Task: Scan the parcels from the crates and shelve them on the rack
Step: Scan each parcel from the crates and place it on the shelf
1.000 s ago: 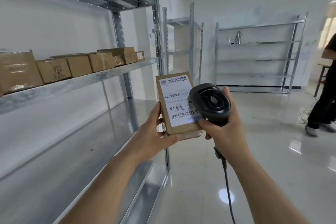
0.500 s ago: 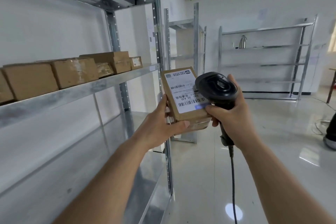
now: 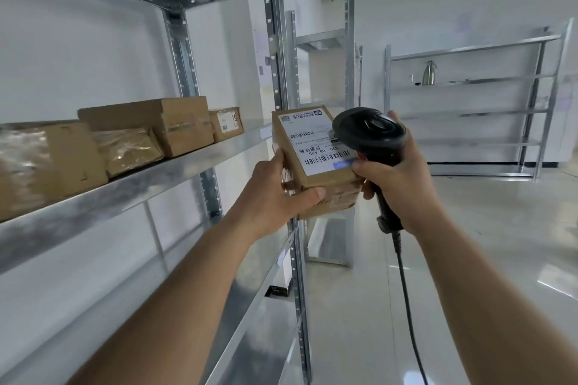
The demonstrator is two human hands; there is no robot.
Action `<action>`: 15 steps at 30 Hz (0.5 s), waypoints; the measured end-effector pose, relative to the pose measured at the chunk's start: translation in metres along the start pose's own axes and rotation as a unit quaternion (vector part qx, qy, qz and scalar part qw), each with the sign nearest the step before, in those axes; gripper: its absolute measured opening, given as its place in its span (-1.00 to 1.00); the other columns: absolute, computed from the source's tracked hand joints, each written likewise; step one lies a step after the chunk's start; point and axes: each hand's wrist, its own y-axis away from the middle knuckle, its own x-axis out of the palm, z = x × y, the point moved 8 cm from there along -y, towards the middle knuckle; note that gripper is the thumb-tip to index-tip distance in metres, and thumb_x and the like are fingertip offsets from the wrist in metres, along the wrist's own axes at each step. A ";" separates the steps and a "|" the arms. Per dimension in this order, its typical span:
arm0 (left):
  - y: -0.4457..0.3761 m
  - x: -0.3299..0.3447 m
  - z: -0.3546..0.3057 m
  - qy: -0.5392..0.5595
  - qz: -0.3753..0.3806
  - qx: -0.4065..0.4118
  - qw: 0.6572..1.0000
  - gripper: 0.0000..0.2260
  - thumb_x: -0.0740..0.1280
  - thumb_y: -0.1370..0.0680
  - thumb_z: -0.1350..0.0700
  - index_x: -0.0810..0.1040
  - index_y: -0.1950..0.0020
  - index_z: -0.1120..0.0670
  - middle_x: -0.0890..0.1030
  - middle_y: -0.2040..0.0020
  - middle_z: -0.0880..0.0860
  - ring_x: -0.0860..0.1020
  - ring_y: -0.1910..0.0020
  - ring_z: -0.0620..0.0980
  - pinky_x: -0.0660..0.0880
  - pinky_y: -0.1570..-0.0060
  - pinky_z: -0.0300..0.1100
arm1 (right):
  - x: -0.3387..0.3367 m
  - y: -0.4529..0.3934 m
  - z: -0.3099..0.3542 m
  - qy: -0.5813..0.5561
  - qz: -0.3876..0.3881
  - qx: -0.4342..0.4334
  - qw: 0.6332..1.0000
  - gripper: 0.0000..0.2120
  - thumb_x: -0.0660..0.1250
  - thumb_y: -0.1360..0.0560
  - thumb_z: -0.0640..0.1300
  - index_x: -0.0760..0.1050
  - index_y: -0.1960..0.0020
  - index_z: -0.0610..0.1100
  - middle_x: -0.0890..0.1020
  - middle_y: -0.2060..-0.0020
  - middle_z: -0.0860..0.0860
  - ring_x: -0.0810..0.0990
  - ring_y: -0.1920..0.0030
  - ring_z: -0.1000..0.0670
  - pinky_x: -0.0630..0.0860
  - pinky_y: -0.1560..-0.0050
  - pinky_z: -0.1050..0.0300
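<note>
My left hand [image 3: 275, 197] grips a small brown cardboard parcel [image 3: 316, 178] by its left side and near edge, white label facing me. My right hand [image 3: 397, 181] holds a black corded barcode scanner [image 3: 370, 131] just right of the parcel, its head over the label's right part. A blue light patch shows on the label by my right fingers. The metal rack [image 3: 175, 172] stands to the left, and its middle shelf carries several brown parcels [image 3: 175, 128]. The held parcel hovers just off the shelf's right end.
A rack upright [image 3: 278, 78] rises right behind the held parcel. Other metal racks [image 3: 469, 109] stand against the far wall, one with a steel flask [image 3: 428, 73]. The scanner cable [image 3: 406, 306] hangs down over the glossy floor. Lower rack shelves lie below my left arm.
The view has swung left and closer to the rack. Both hands with parcel and scanner stayed together and rose slightly toward the shelf. The person at the right edge is out of view.
</note>
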 end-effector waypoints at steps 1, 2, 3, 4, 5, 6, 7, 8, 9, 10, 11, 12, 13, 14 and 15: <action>-0.011 0.000 0.005 -0.009 -0.004 0.000 1.000 -0.30 0.42 -0.30 -0.27 0.33 -0.39 -0.15 0.47 -0.28 -0.09 0.52 -0.14 -0.25 0.55 -0.10 -0.25 | 0.002 -0.012 -0.005 -0.006 0.004 0.001 1.000 -0.14 0.42 -0.43 -0.39 0.13 -0.58 0.06 0.61 -0.13 -0.07 0.57 0.35 0.12 0.50 0.37 0.15; -0.021 -0.002 0.007 -0.014 -0.010 0.000 1.000 -0.28 0.40 -0.27 -0.30 0.34 -0.39 -0.16 0.48 -0.28 -0.09 0.52 -0.16 -0.24 0.55 -0.14 -0.19 | 0.005 -0.024 -0.011 -0.012 0.008 0.004 1.000 -0.16 0.42 -0.44 -0.39 0.14 -0.57 0.03 0.61 -0.11 -0.10 0.56 0.39 0.12 0.49 0.40 0.13; -0.032 -0.003 0.010 -0.017 -0.017 -0.003 1.000 -0.29 0.41 -0.28 -0.29 0.35 -0.39 -0.15 0.49 -0.28 -0.10 0.52 -0.16 -0.22 0.55 -0.15 -0.17 | 0.007 -0.038 -0.017 -0.017 0.013 0.006 1.000 -0.18 0.41 -0.44 -0.40 0.16 -0.57 0.01 0.62 -0.08 -0.12 0.55 0.41 0.09 0.48 0.42 0.13; -0.043 -0.004 0.012 -0.020 -0.024 -0.004 1.000 -0.32 0.44 -0.32 -0.25 0.35 -0.39 -0.13 0.50 -0.27 -0.12 0.54 -0.15 -0.19 0.54 -0.14 -0.17 | 0.009 -0.053 -0.023 -0.022 0.019 0.009 1.000 -0.20 0.41 -0.44 -0.41 0.17 -0.56 -0.03 0.62 -0.06 -0.15 0.53 0.43 0.05 0.47 0.43 0.12; -0.054 -0.006 0.015 -0.025 -0.031 -0.010 0.999 -0.35 0.46 -0.36 -0.20 0.36 -0.40 -0.11 0.51 -0.27 -0.13 0.56 -0.13 -0.16 0.53 -0.13 -0.21 | 0.011 -0.067 -0.029 -0.030 0.027 0.010 0.999 -0.23 0.40 -0.44 -0.41 0.19 -0.55 -0.08 0.62 -0.05 -0.18 0.52 0.45 0.01 0.47 0.44 0.11; -0.065 -0.007 0.018 -0.033 -0.038 -0.018 0.999 -0.36 0.46 -0.38 -0.18 0.35 -0.40 -0.11 0.50 -0.27 -0.13 0.58 -0.12 -0.13 0.52 -0.12 -0.24 | 0.014 -0.082 -0.034 -0.037 0.036 0.009 0.999 -0.26 0.40 -0.44 -0.41 0.21 -0.53 -0.12 0.63 -0.02 -0.19 0.50 0.46 -0.02 0.47 0.45 0.11; -0.076 -0.009 0.021 -0.040 -0.049 -0.022 0.998 -0.37 0.46 -0.38 -0.19 0.35 -0.40 -0.11 0.50 -0.29 -0.11 0.58 -0.12 -0.11 0.50 -0.11 -0.25 | 0.017 -0.098 -0.039 -0.044 0.047 0.007 0.998 -0.29 0.40 -0.45 -0.42 0.22 -0.52 -0.15 0.63 0.01 -0.18 0.49 0.46 -0.03 0.47 0.45 0.12; -0.087 -0.011 0.023 -0.045 -0.061 -0.027 0.997 -0.38 0.45 -0.40 -0.19 0.35 -0.40 -0.11 0.50 -0.30 -0.10 0.58 -0.13 -0.10 0.48 -0.09 -0.27 | 0.020 -0.114 -0.044 -0.053 0.060 0.004 0.997 -0.31 0.39 -0.45 -0.42 0.24 -0.50 -0.16 0.64 0.05 -0.15 0.48 0.47 -0.03 0.46 0.46 0.13; -0.098 -0.013 0.026 -0.049 -0.075 -0.033 0.995 -0.39 0.45 -0.42 -0.17 0.34 -0.41 -0.10 0.49 -0.30 -0.10 0.58 -0.14 -0.11 0.45 -0.04 -0.33 | 0.024 -0.129 -0.048 -0.063 0.073 0.000 0.995 -0.33 0.39 -0.45 -0.42 0.26 -0.49 -0.17 0.64 0.08 -0.13 0.48 0.47 -0.03 0.46 0.47 0.14; -0.109 -0.016 0.028 -0.052 -0.091 -0.041 0.994 -0.41 0.44 -0.44 -0.14 0.34 -0.41 -0.09 0.49 -0.30 -0.11 0.58 -0.13 -0.13 0.41 0.03 -0.42 | 0.029 -0.144 -0.051 -0.072 0.086 -0.002 0.994 -0.35 0.39 -0.45 -0.42 0.28 -0.48 -0.18 0.63 0.11 -0.12 0.48 0.48 -0.02 0.46 0.48 0.16; -0.119 -0.018 0.030 -0.056 -0.107 -0.051 0.991 -0.43 0.43 -0.45 -0.12 0.34 -0.41 -0.07 0.49 -0.28 -0.13 0.57 -0.11 -0.17 0.37 0.10 -0.49 | 0.033 -0.159 -0.054 -0.078 0.096 -0.001 0.992 -0.36 0.40 -0.45 -0.41 0.29 -0.47 -0.19 0.63 0.11 -0.11 0.47 0.49 -0.01 0.46 0.48 0.17; -0.128 -0.021 0.031 -0.064 -0.122 -0.062 0.989 -0.44 0.43 -0.46 -0.11 0.33 -0.41 -0.06 0.49 -0.23 -0.17 0.55 -0.06 -0.24 0.35 0.18 -0.53 | 0.039 -0.174 -0.058 -0.085 0.106 0.003 0.991 -0.38 0.40 -0.45 -0.40 0.31 -0.46 -0.19 0.63 0.12 -0.10 0.47 0.51 0.00 0.45 0.49 0.18; -0.138 -0.023 0.033 -0.074 -0.137 -0.074 0.985 -0.44 0.42 -0.47 -0.11 0.32 -0.41 -0.05 0.47 -0.15 -0.23 0.51 0.03 -0.33 0.34 0.24 -0.57 | 0.044 -0.188 -0.062 -0.093 0.119 0.007 0.989 -0.42 0.39 -0.45 -0.40 0.33 -0.43 -0.19 0.63 0.12 -0.10 0.46 0.53 0.00 0.45 0.50 0.17; -0.146 -0.026 0.035 -0.086 -0.152 -0.086 0.981 -0.45 0.41 -0.48 -0.11 0.31 -0.41 -0.04 0.44 -0.06 -0.27 0.45 0.12 -0.39 0.32 0.28 -0.61 | 0.052 -0.201 -0.064 -0.104 0.136 0.009 0.985 -0.47 0.39 -0.45 -0.40 0.37 -0.38 -0.18 0.64 0.14 -0.10 0.45 0.54 0.00 0.44 0.51 0.17; -0.154 -0.030 0.036 -0.097 -0.169 -0.099 0.976 -0.45 0.40 -0.48 -0.13 0.31 -0.40 -0.04 0.42 -0.01 -0.29 0.41 0.16 -0.41 0.32 0.30 -0.61 | 0.059 -0.214 -0.068 -0.115 0.152 0.010 0.982 -0.53 0.40 -0.46 -0.39 0.41 -0.32 -0.17 0.64 0.16 -0.09 0.44 0.55 -0.01 0.44 0.51 0.16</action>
